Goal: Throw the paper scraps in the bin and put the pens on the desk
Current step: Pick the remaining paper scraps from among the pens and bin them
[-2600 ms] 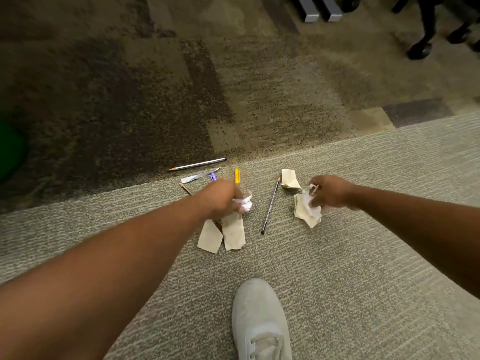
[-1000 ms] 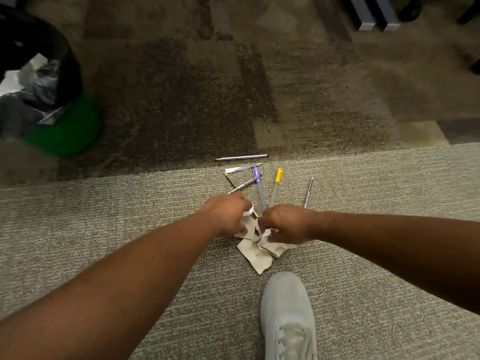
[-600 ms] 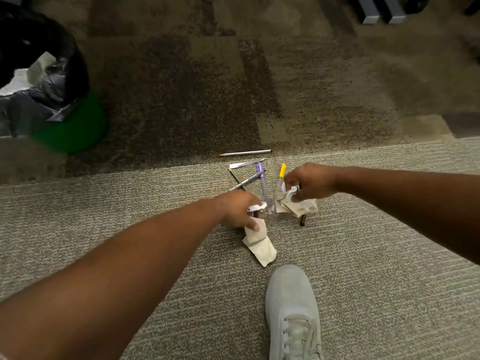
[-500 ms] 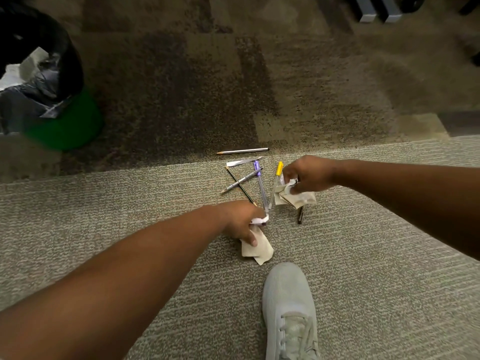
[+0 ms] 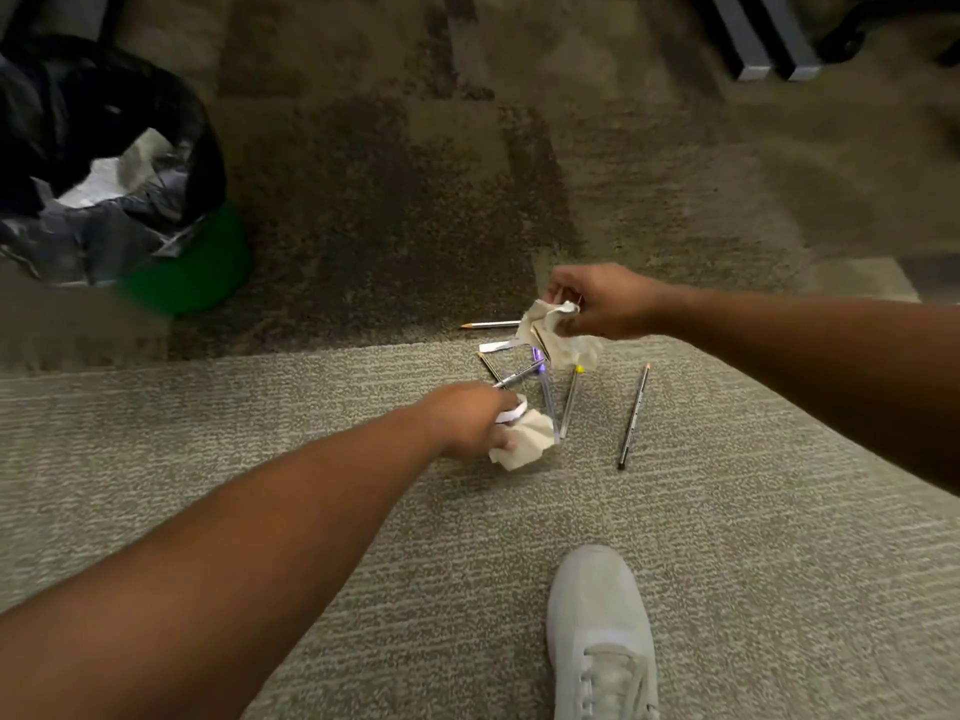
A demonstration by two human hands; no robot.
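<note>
The left hand (image 5: 470,418) was closed around a crumpled wad of beige paper (image 5: 524,440), with a small white strip (image 5: 511,414) pinched against it. The right hand (image 5: 597,298), ahead of the left and to its right, was clenched on a second crumpled wad (image 5: 558,335) that hung below its fingers. Both wads looked clear of the carpet (image 5: 727,511).

Between the 2 hands lay the pens. A purple-capped pen (image 5: 546,402) and a yellow-capped pen (image 5: 570,402) sat just right of the left hand, a silver pen (image 5: 519,375) crossed just beyond its knuckles, and a dark pen (image 5: 634,415) lay further right, apart from the rest. A pencil-like one (image 5: 491,324) rested just left of the right hand. A white scrap (image 5: 501,346) lay on the floor below the right hand's wad; I could not tell whether the hand held it.

The bin (image 5: 104,168), black-lined with a green base, stood well away to the left of both hands, with paper already inside it.

The step appeared to be gathering the last scraps. To do it well, each fist should stay tight so no loose corner drops, and that white scrap should be checked before moving off. Carrying both wads over the bin mouth before letting go would be safer than tossing. The pens could wait for freed hands.
</note>
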